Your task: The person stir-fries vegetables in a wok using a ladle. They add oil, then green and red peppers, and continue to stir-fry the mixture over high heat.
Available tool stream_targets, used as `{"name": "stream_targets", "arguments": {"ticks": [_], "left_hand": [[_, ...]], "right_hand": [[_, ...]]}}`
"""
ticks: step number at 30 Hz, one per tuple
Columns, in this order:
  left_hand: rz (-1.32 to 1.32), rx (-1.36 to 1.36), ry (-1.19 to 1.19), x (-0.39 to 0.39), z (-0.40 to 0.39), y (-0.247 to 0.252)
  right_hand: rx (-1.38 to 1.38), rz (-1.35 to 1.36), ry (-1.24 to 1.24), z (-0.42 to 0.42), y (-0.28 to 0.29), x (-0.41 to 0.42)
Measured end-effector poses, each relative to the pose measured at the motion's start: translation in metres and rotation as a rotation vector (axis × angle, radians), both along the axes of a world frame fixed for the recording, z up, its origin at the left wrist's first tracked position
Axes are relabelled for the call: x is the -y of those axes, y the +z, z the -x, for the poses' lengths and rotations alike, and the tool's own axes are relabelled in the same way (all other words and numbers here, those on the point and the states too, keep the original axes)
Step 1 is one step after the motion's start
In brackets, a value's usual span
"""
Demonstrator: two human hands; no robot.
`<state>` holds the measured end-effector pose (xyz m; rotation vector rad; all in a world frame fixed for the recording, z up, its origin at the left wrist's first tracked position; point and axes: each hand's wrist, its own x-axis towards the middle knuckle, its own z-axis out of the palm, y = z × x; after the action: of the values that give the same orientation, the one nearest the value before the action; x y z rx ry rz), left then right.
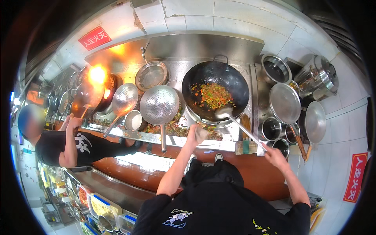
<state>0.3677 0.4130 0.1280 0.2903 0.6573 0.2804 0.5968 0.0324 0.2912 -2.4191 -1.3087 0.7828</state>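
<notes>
A black wok [191, 76] sits on the stove ring in front of me, with chopped red and green food [216, 95] in its bowl. My right hand [275, 158] grips the long handle of a metal ladle [242, 127]. The ladle's bowl rests inside the wok's near side, at the edge of the food. My left hand [192, 137] holds a pale cloth [202, 134] just below the wok's near rim. Whether the cloth touches the wok's near loop handle cannot be made out.
Left of the wok lie two perforated strainers [159, 104] and a small metal pot [133, 120]. Scattered food scraps [173, 129] cover the stove's front trough. Pots and long-handled pans [285, 102] crowd the right side. At left a co-worker [70, 147] holds a flaming wok [85, 100].
</notes>
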Motion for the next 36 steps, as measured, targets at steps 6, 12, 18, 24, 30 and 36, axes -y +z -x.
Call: {"name": "stream_targets", "arguments": {"ticks": [6,12,18,24,30,36], "left_hand": [[-0.213,-0.419,0.109,-0.015,-0.079,-0.023],[-0.250,-0.297,0.268,0.050,-0.040,-0.007],[-0.289,-0.496,0.344,0.124,0.017,0.043],[-0.324,-0.632,0.319,0.197,0.050,0.006],[-0.680,-0.543,0.213,0.211,0.152,0.056],[-0.380,-0.183,0.428,0.245,0.349,0.107]], "right_hand": [[-0.264,-0.260,-0.418,0.013,-0.050,-0.044],[-0.790,-0.515,-0.503,0.061,-0.026,-0.087],[-1.306,-0.393,-0.573,0.052,-0.021,-0.047],[-1.100,-0.278,-0.353,0.098,-0.045,-0.026],[-1.131,0.235,-0.139,0.206,0.035,-0.064],[-1.626,0.435,0.529,0.416,0.058,-0.170]]}}
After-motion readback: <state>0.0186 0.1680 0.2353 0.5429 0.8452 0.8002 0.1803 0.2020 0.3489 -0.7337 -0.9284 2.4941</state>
